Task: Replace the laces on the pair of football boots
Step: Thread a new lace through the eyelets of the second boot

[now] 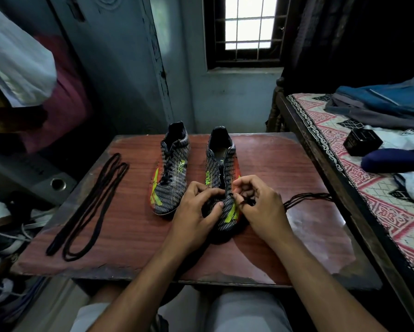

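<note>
— What are your hands doing right now?

— My left hand [198,207] is gripping the toe of the nearer football boot [221,185], pinning it to the bench [134,226] so it is not sliding. My right hand [261,202] is pinching a black lace [306,198] at the lowest eyelets; its slack is trailing off to the right across the bench, out of my way.

— And the other boot?

— The second boot [171,168] is standing just beside it, laced, waiting its turn, I'd judge. A spare lace [91,204] is lying looped well apart on the left, within easy reach. Beyond the bench on the right, a bed [368,188] is carrying a blue bag [380,101].
</note>
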Demonstrator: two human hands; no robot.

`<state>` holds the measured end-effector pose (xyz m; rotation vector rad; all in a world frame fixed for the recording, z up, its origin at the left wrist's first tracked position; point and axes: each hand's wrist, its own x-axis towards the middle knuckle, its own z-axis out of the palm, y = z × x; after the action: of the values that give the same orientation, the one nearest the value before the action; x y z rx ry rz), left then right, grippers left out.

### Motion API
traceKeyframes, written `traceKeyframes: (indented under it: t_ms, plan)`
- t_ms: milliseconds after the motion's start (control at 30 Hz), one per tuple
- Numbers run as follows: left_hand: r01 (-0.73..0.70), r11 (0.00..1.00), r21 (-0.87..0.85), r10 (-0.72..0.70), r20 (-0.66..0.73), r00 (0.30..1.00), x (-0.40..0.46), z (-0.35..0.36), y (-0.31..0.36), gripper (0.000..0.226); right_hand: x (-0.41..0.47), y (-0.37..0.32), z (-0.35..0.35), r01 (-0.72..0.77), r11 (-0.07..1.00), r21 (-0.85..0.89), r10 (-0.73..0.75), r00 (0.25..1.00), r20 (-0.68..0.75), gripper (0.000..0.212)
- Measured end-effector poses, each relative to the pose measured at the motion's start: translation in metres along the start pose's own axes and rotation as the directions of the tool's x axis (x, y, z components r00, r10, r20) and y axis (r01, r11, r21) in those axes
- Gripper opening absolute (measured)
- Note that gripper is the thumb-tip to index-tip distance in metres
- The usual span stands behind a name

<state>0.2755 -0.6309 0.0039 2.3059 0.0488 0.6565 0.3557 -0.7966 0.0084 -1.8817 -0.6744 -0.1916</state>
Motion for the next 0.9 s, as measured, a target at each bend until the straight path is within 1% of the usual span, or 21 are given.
traceKeyframes:
  t_ms: [133, 200, 333, 433, 600, 700, 767, 833, 900]
  plan:
    - [-0.037, 0.999, -0.022, 0.037, 0.039, 0.999, -0.001, -0.002, -0.002, 0.036, -0.001, -0.004, 0.001, 0.125, 0.983, -0.133, -0.128, 0.992, -0.011, 0.032]
    - [-0.059, 0.998, -0.036, 0.062, 0.079, 0.995, -0.001, -0.002, -0.003, 0.038, -0.002, -0.005, 0.001, 0.183, 0.964, -0.194, -0.183, 0.983, 0.021, 0.036]
    - [-0.067, 0.997, -0.04, 0.071, 0.081, 0.994, -0.002, -0.004, -0.004, 0.039, -0.005, -0.007, -0.002, 0.237, 0.937, -0.257, -0.218, 0.971, 0.099, 0.044]
    - [-0.071, 0.996, -0.05, 0.075, 0.077, 0.994, -0.001, -0.005, -0.003, 0.039, -0.003, -0.008, -0.002, 0.276, 0.919, -0.281, -0.25, 0.96, 0.125, 0.046]
    - [-0.039, 0.997, -0.066, 0.044, 0.076, 0.996, 0.001, -0.005, -0.001, 0.039, -0.005, -0.014, 0.001, 0.307, 0.885, -0.35, -0.269, 0.951, 0.155, 0.05]
    - [-0.045, 0.997, -0.064, 0.049, 0.075, 0.996, 0.001, -0.005, -0.001, 0.038, -0.003, -0.018, -0.001, 0.336, 0.858, -0.388, -0.272, 0.939, 0.212, 0.061]
    - [-0.04, 0.997, -0.059, 0.045, 0.081, 0.996, 0.0, -0.005, -0.001, 0.038, 0.001, -0.019, -0.005, 0.321, 0.872, -0.369, -0.241, 0.938, 0.248, 0.063]
    - [-0.036, 0.998, -0.046, 0.04, 0.08, 0.996, 0.0, -0.005, 0.0, 0.038, 0.004, -0.018, -0.009, 0.283, 0.905, -0.318, -0.199, 0.942, 0.271, 0.06]
    - [-0.027, 0.999, -0.047, 0.031, 0.074, 0.997, 0.0, -0.005, -0.001, 0.038, 0.004, -0.016, -0.009, 0.267, 0.923, -0.278, -0.202, 0.949, 0.241, 0.057]
